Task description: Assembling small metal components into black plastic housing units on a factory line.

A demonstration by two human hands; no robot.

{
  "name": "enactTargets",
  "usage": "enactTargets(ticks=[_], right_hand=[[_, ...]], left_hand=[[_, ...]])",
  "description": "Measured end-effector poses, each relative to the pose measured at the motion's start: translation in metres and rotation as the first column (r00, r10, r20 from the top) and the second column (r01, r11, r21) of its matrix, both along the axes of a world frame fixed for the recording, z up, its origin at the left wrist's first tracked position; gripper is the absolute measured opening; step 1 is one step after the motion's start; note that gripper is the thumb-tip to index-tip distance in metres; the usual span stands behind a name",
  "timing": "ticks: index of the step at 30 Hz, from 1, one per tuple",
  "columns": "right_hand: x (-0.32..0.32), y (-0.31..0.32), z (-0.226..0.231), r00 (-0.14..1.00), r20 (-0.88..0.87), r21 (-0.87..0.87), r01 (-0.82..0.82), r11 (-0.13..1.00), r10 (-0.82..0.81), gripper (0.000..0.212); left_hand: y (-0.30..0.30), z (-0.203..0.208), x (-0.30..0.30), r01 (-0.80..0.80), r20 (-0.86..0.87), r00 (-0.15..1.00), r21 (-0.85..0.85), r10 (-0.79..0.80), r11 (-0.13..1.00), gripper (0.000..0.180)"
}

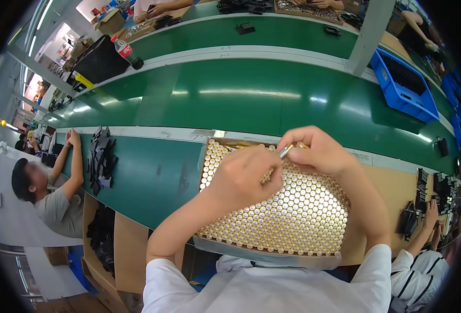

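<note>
A shallow cardboard box [267, 255] in front of me is packed with small cylindrical batteries [277, 224] standing on end, their round ends up. Over its far half, my left hand [243, 175] is closed, with gold battery ends showing between the thumb and curled fingers. My right hand [322, 151] is closed too, pinching one shiny battery [286, 151] between thumb and forefinger. The tips of both hands meet around that battery. Fingers partly hide how the left hand grips.
Beyond a pale rail runs a green conveyor belt [230, 94]. A blue crate [405, 86] of black parts stands far right. A black pile [101, 156] lies left, near a co-worker [58, 203]. At right, another person's hand [430, 213] is by black holders [409, 219]. A cola bottle [126, 50] stands far left.
</note>
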State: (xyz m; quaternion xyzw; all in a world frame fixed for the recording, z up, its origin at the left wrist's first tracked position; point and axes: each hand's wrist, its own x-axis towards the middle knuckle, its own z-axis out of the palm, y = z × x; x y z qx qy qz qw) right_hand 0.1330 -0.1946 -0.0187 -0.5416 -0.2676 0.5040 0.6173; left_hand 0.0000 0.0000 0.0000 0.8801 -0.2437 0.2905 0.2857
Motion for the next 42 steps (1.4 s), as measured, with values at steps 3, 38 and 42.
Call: enactTargets(ticks=[3, 38, 42], right_hand=[[-0.004, 0.037, 0.016, 0.981, -0.135, 0.072, 0.15, 0.986, -0.14, 0.025], [0.026, 0.14, 0.068, -0.082, 0.624, -0.782, -0.045, 0.622, 0.777, 0.034], [0.026, 0.146, 0.064, -0.044, 0.626, -0.779, -0.078, 0.622, 0.778, 0.035]], left_hand=[[0.021, 0.002, 0.009, -0.102, -0.058, 0.994, -0.17, 0.094, 0.98, 0.019], [0.162, -0.121, 0.028, -0.486, -0.149, 0.868, -0.448, 0.474, 0.75, 0.005], [0.159, -0.119, 0.03, -0.477, -0.152, 0.874, -0.442, 0.461, 0.759, 0.005]])
